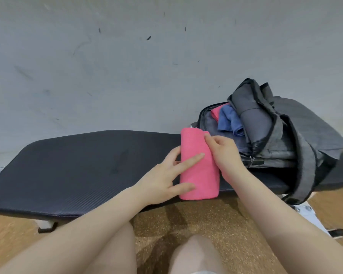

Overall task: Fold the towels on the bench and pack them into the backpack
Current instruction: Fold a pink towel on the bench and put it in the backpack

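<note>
A pink towel [200, 175], folded into a long narrow block, lies across the black padded bench [77, 165] just left of the backpack. My left hand [166, 175] rests on its left edge with fingers spread over the top. My right hand [224, 153] holds the towel's right edge near the far end, fingers curled on the cloth. The grey backpack [297, 139] lies on the bench's right end, unzipped and gaping. Inside it show a folded blue towel [229, 120] and a bit of another pink towel [216, 113].
A scuffed pale wall [127, 66] stands right behind the bench. Brown speckled floor [196, 218] lies below me, with my knees at the bottom of the view. White bench legs [303, 210] show under the right end; a backpack strap [303, 184] hangs over the front edge.
</note>
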Demonstrator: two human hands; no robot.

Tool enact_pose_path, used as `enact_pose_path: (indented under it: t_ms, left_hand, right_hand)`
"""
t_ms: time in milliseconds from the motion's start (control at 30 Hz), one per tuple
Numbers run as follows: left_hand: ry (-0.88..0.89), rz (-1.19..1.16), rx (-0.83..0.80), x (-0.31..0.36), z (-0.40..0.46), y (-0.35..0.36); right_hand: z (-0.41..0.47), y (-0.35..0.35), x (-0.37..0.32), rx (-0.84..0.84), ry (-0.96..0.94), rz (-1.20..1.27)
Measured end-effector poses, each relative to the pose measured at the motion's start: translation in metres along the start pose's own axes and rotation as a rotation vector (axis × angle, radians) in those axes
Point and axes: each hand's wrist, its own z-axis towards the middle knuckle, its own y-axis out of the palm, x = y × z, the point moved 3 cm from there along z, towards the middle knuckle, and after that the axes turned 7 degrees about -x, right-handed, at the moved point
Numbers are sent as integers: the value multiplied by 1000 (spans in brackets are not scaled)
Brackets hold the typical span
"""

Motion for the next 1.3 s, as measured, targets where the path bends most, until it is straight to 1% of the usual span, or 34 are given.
enact_pose_path:
  t_ms: [33, 100, 200, 233, 267, 333, 367, 400, 467, 533, 633, 700, 767, 833, 900, 933, 967, 1000, 1033, 1067, 1100, 1133, 1167, 1200, 1233, 1300]
  left_hand:
    - [-23, -113, 34, 3, 7, 2]
    - [-67, -307, 118, 6, 22, 1]
    - [-124, -468, 237, -1, 45, -4]
    - [-144, -506, 279, -6, 53, -6]
    - [-165, -539, 322, -12, 62, -8]
    - [-216, -608, 398, -26, 80, -9]
    - [-240, -659, 421, -33, 90, -9]
    - [-255, -722, 432, -39, 101, -10]
    - [-271, -829, 436, -49, 124, -10]
    - [-279, -874, 432, -59, 145, -11]
    - [-258, -949, 389, -68, 177, -5]
    - [-259, -950, 351, -70, 195, 3]
    - [-244, -944, 310, -69, 210, 11]
    - [-206, -885, 273, -67, 221, 17]
    - [-199, -677, 217, -66, 231, 23]
    - [-225, -497, 174, -66, 233, 25]
    - [-274, -266, 141, -67, 234, 27]
    - [-314, 3, 147, -67, 232, 27]
    - [-298, 257, 205, -65, 231, 23]
    - [-227, 438, 262, -60, 230, 21]
    - [-124, 537, 280, -55, 230, 19]
    - [-32, 583, 211, -55, 232, 21]
    - [18, 526, 110, -60, 234, 25]
    - [-3, 414, -27, -65, 237, 31]
    - [-33, 342, -118, -68, 239, 36]
    - [-26, 292, -94, -66, 247, 40]
  right_hand:
    - [1, -7, -1, 55, 4, -30]
    - [4, -14, -5, 106, 6, -41]
    - [19, -23, -9, 99, 14, -32]
    - [26, -28, -9, 82, -2, -121]
    - [36, -35, -9, 69, -31, -337]
    - [55, -53, -6, 114, -49, -945]
    - [64, -62, -2, 140, -25, -1175]
    - [71, -71, 2, 151, 9, -1306]
    - [80, -80, 9, 133, 84, -1356]
    - [90, -86, 14, 117, 147, -1312]
    - [99, -98, 15, 158, 217, -1260]
    - [98, -104, 19, 171, 189, -1265]
    - [95, -110, 21, 154, 159, -1212]
    - [94, -120, 18, 150, 124, -1103]
    - [96, -132, 10, 178, 88, -1002]
    - [97, -135, 6, 192, 71, -985]
    - [98, -137, 4, 206, 55, -983]
    - [98, -136, 2, 222, 46, -987]
    - [97, -135, 1, 241, 42, -993]
    - [96, -133, 0, 255, 46, -1006]
    - [95, -130, -1, 264, 46, -1026]
    - [94, -128, -3, 267, 49, -1044]
    - [94, -127, -4, 270, 43, -1059]
    - [93, -126, -5, 273, 40, -1071]
    - [92, -125, -6, 272, 40, -1085]
    - [90, -125, -8, 271, 42, -1114]
